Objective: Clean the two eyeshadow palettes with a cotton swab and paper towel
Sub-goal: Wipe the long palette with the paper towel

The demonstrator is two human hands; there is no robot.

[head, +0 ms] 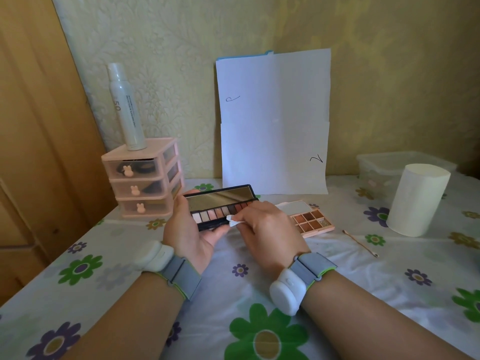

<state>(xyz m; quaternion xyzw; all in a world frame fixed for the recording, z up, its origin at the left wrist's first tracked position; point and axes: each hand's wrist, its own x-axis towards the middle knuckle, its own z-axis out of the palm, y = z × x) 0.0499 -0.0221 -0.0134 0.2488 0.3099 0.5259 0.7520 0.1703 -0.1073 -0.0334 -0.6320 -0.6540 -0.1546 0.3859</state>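
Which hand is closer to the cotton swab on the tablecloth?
Right. The right hand, pinching a paper towel scrap, is apart from the cotton swab, to its left in view; the left hand, holding the black palette, is farther left.

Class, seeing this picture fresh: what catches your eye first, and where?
At centre, the left hand grips an open black palette while the right hand pinches a white paper wad against it. Behind, white sheets lean on the wall; a pink palette lies open to the right.
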